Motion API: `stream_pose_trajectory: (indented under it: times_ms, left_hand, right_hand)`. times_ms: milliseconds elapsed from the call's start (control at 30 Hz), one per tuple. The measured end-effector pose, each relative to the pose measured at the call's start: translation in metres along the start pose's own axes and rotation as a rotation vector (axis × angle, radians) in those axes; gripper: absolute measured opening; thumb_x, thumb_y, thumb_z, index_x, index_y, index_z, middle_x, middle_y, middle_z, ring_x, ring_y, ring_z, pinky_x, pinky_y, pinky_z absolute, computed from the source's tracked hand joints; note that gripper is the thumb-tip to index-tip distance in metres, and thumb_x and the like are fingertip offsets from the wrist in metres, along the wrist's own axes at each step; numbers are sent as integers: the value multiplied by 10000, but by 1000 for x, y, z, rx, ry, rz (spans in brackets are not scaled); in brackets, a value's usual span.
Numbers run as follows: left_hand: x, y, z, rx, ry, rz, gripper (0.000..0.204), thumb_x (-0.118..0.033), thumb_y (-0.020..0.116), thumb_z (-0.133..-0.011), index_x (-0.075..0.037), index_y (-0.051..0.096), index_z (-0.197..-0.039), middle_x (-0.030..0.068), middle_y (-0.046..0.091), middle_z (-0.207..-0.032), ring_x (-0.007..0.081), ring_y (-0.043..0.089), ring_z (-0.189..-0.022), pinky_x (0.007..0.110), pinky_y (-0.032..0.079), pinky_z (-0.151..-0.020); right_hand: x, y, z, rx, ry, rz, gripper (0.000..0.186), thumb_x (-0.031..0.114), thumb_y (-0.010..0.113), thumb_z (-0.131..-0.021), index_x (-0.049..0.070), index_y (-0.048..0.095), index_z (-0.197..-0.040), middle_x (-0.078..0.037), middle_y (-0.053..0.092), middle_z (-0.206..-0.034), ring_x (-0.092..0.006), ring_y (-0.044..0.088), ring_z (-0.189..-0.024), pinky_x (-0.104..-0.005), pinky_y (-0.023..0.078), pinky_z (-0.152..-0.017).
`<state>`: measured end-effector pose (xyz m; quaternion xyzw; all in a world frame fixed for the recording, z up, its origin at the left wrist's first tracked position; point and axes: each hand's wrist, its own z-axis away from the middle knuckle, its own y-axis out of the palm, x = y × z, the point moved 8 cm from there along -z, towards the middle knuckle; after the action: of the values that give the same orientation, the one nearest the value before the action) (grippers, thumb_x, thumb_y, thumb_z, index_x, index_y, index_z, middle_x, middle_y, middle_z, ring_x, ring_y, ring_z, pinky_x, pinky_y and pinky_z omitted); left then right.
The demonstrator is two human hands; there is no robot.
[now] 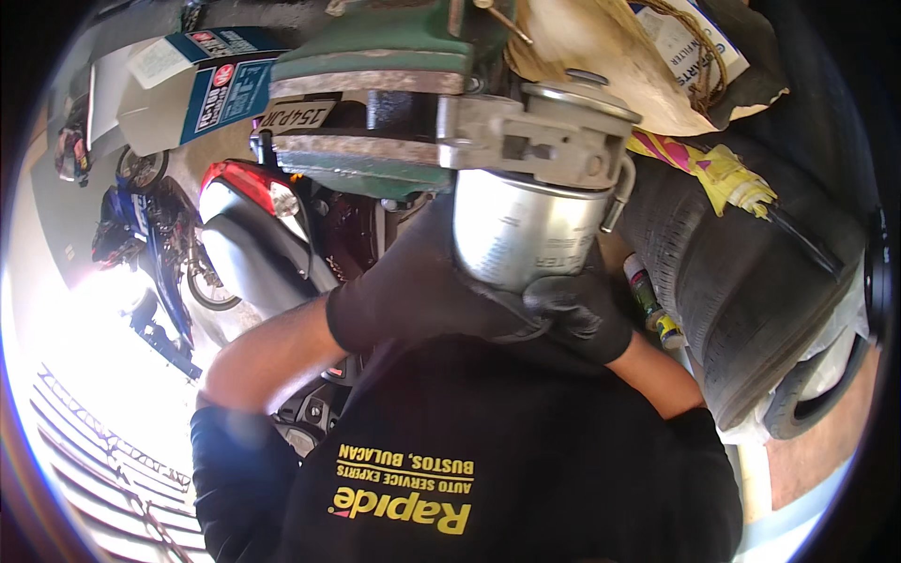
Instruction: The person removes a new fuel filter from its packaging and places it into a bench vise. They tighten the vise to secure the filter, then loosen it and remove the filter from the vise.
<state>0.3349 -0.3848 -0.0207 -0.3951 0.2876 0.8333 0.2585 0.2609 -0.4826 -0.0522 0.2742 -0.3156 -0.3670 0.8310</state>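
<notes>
A silver fuel filter (521,225) hangs below a grey metal filter head (526,141), whose left end sits by the jaws of a green bench vise (375,84). Black gloves cover both hands. My left hand (441,281) is wrapped round the left side and underside of the filter, its fingers largely hidden behind the can. From the right, my right hand (582,314) closes on the filter's lower edge, next to the left hand. A bent metal pipe (618,195) comes off the right side of the filter head.
An opened blue-and-white carton (206,84) lies left of the vise. Brown paper (582,56) and a folded yellow umbrella (732,178) are at the right, above a large tire (723,272). A spray can (643,286) stands by the tire. Parked motorcycles (155,235) are at the left.
</notes>
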Motion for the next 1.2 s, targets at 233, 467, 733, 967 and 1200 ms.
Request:
stream_pose_trajectory:
  times_ms: [233, 467, 733, 967, 1200]
  left_hand:
    - [55, -6, -11, 294, -224, 546, 906, -149, 1000, -634, -20, 552, -1412, 75, 678, -1276, 146, 625, -1144, 347, 530, -993]
    - [63, -5, -28, 482, 45, 380, 803, -243, 1010, -637, -27, 649, -1321, 84, 726, -1235, 176, 663, -1110, 359, 540, -986]
    - [52, -6, -26, 367, 21, 307, 728, -206, 947, -658, -16, 662, -1301, 112, 733, -1219, 202, 691, -1082, 355, 531, -993]
    - [50, -7, -21, 258, -119, 292, 793, -123, 946, -648, -5, 610, -1357, 123, 704, -1273, 198, 665, -1138, 365, 513, -1032]
    - [39, -4, -15, 218, -113, 291, 1017, -82, 956, -659, -32, 415, -1519, 121, 591, -1444, 214, 594, -1293, 404, 482, -1101]
  right_hand:
    - [26, 21, 20, -150, -11, 133, 691, -2, 815, -779, -1, 488, -1387, -131, 664, -1224, -215, 697, -1046, -336, 590, -896]
    - [25, 27, 11, -252, -167, 153, 632, -12, 762, -849, 2, 458, -1403, -161, 666, -1199, -251, 717, -1006, -332, 622, -820]
    - [28, 26, 13, -242, -282, 378, 617, -31, 788, -812, -20, 490, -1352, -155, 682, -1175, -226, 719, -1009, -343, 624, -839]
    - [19, 18, 12, -211, -148, 279, 599, -32, 798, -798, -20, 545, -1341, -147, 695, -1200, -223, 717, -1042, -353, 618, -859]
    - [15, 9, 5, -158, -162, 174, 676, -82, 819, -742, -3, 550, -1357, -139, 694, -1217, -215, 707, -1078, -358, 603, -882]
